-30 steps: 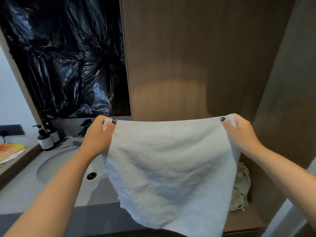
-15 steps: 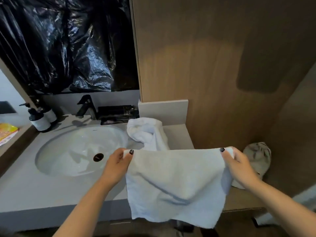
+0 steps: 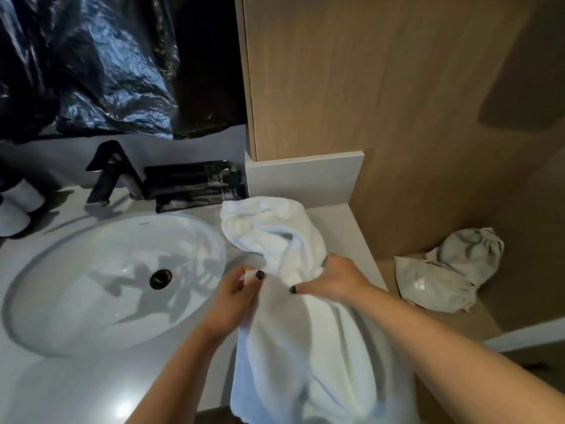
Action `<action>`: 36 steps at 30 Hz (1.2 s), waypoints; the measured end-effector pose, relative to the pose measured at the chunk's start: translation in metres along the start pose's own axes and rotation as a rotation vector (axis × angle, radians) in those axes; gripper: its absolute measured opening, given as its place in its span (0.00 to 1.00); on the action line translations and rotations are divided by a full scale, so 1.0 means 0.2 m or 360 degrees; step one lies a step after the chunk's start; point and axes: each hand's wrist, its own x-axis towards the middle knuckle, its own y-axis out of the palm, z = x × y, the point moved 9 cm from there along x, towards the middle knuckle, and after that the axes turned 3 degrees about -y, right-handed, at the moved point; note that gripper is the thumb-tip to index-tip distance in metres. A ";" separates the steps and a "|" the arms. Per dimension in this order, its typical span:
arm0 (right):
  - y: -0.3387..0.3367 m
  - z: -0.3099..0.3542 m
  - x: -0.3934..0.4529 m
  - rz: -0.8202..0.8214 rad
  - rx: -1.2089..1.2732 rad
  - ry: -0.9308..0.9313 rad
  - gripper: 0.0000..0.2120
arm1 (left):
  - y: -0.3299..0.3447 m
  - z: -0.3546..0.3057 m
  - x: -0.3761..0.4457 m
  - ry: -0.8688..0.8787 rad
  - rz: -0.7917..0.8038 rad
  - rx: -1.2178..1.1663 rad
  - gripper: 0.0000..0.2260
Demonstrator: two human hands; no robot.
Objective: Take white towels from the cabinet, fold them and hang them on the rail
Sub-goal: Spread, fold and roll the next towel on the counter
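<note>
Head view | your left hand (image 3: pixel 237 293) pinches a corner of the white terry towel (image 3: pixel 308 347) | your right hand (image 3: pixel 333 281) grips its bunched top | towel drapes over the grey worktop (image 3: pixel 76 390) edge beside the white oval sink (image 3: pixel 101 289)

Both hands meet over the counter's (image 3: pixel 342 221) right end, the left hand (image 3: pixel 237 296) and right hand (image 3: pixel 334 281) each pinching a white towel (image 3: pixel 305 347) that hangs past the near edge. A 2nd towel (image 3: pixel 269 228) lies bunched just beyond. The sink (image 3: pixel 101 301) sits left, a black faucet (image 3: pixel 111 172) behind it.
</note>
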 end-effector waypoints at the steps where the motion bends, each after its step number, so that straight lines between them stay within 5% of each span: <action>1: 0.04 -0.01 0.05 0.0094 -0.0063 0.0028 0.27 | -0.01 0.00 0.01 0.0015 0.0033 0.0056 0.09; 6: -0.13 0.06 0.21 0.0038 -0.0391 -0.0043 0.16 | 0.03 0.01 0.02 -0.0030 0.0327 -0.0088 0.08; 10: -0.66 0.25 0.17 -0.0563 -0.0767 -0.0063 0.10 | 0.02 -0.07 0.04 0.0033 0.0349 -0.0206 0.08; 14: -0.89 0.48 0.09 -0.1130 -0.0736 -0.0469 0.10 | -0.11 -0.10 0.15 0.0043 -0.0004 -0.0350 0.06; 20: -0.54 0.23 0.33 -0.0546 -0.0863 -0.0292 0.33 | -0.20 -0.06 0.24 0.0047 -0.0183 -0.0251 0.10; 24: -0.33 0.11 0.24 -0.0318 -0.1068 -0.0394 0.36 | -0.18 -0.16 0.24 0.0299 -0.0251 -0.0043 0.10; 26: -0.28 0.07 0.20 -0.0255 -0.1075 -0.0417 0.36 | -0.10 -0.25 0.24 0.0498 -0.0186 0.0123 0.08; 28: -0.25 0.03 0.21 -0.0148 -0.1066 -0.0383 0.36 | 0.02 -0.32 0.26 0.0627 -0.0040 0.0338 0.17; 32: -0.17 -0.04 0.32 -0.0003 -0.1101 -0.0269 0.37 | 0.26 -0.23 0.42 0.0515 0.0355 0.0734 0.25; 36: -0.17 -0.06 0.48 -0.0015 -0.1012 -0.0175 0.39 | 0.29 -0.16 0.58 0.0384 0.0344 0.0769 0.24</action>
